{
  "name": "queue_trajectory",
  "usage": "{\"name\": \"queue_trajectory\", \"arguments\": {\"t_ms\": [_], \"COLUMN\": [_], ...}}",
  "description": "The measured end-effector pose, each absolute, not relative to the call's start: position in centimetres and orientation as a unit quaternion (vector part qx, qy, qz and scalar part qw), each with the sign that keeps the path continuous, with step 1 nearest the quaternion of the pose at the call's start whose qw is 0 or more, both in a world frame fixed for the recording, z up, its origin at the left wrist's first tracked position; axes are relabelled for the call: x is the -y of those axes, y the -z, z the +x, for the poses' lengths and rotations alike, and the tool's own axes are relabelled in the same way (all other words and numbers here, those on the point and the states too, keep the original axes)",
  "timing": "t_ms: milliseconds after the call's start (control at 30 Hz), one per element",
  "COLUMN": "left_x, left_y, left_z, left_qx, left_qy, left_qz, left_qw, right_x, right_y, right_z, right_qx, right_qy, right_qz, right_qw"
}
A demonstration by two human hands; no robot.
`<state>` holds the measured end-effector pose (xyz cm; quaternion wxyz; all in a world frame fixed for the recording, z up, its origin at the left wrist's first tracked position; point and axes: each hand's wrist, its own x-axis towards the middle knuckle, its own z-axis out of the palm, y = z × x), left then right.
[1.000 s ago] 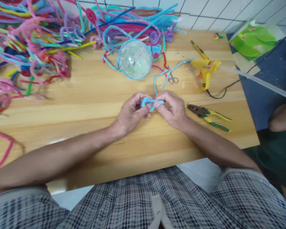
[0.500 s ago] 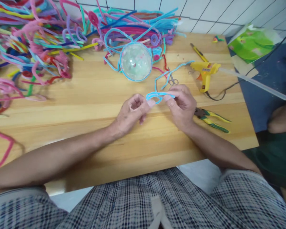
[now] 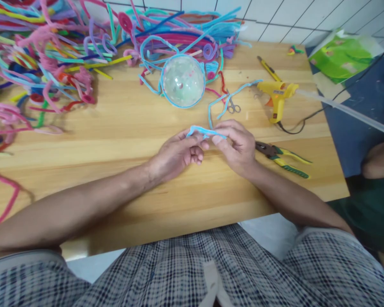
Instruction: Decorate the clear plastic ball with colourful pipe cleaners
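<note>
Blue pipe cleaner [image 3: 201, 129] btwn both hands [image 3: 178, 154] [image 3: 237, 147] looks flatter vs. a sec ago.

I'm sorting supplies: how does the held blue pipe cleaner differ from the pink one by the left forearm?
The blue pipe cleaner is held by the left hand and right hand; neither holds the pink one. The pink one looks thicker than the blue pipe cleaner. Both are bent.

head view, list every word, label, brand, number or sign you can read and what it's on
No text can be read.
Label on the yellow glue gun: too small and blurred.
Reddish patch on its grip: too small to tell if it bears writing.
</note>
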<state>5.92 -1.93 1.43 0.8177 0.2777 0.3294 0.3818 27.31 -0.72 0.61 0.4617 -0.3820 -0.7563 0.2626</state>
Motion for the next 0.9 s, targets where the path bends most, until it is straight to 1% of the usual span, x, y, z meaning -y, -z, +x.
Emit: {"name": "queue_trajectory", "arguments": {"t_ms": [100, 233, 300, 433, 533, 600, 700, 767, 833, 900], "left_x": [2.2, 2.5, 2.7, 3.1, 3.1, 3.0, 2.7, 2.5, 2.5, 2.5], "left_y": [-1.2, -0.7, -0.6, -0.6, -0.7, -0.7, -0.6, -0.5, -0.5, -0.7], "left_z": [6.0, 6.1, 5.9, 5.5, 5.3, 5.2, 5.4, 5.5, 5.6, 5.7], "left_qx": [-0.346, -0.375, -0.401, -0.429, -0.409, -0.399, -0.409, -0.42, -0.421, -0.408], "left_qy": [-0.404, -0.411, -0.422, -0.42, -0.41, -0.43, -0.476, -0.5, -0.505, -0.491], "left_qz": [0.337, 0.444, 0.5, 0.633, 0.7, 0.709, 0.674, 0.628, 0.564, 0.491], "left_qw": [0.777, 0.702, 0.642, 0.489, 0.418, 0.392, 0.389, 0.423, 0.499, 0.594], "right_x": [0.7, 0.7, 0.9, 1.5, 1.8, 1.8, 1.6, 1.5, 1.4, 1.3], "right_y": [-0.7, -0.7, -0.8, -1.3, -1.4, -1.3, -1.3, -1.4, -1.5, -1.5], "right_z": [27.2, 27.1, 27.1, 26.7, 26.4, 26.2, 26.0, 25.8, 25.7, 25.6], "right_qx": [0.757, 0.796, 0.807, 0.808, 0.792, 0.759, 0.664, 0.599, 0.56, 0.551], "right_qy": [-0.277, -0.239, -0.217, -0.199, -0.228, -0.282, -0.434, -0.533, -0.59, -0.611], "right_qz": [-0.396, -0.376, -0.373, -0.39, -0.397, -0.408, -0.439, -0.444, -0.434, -0.417], "right_qw": [0.44, 0.41, 0.404, 0.394, 0.404, 0.423, 0.422, 0.401, 0.386, 0.385]}}
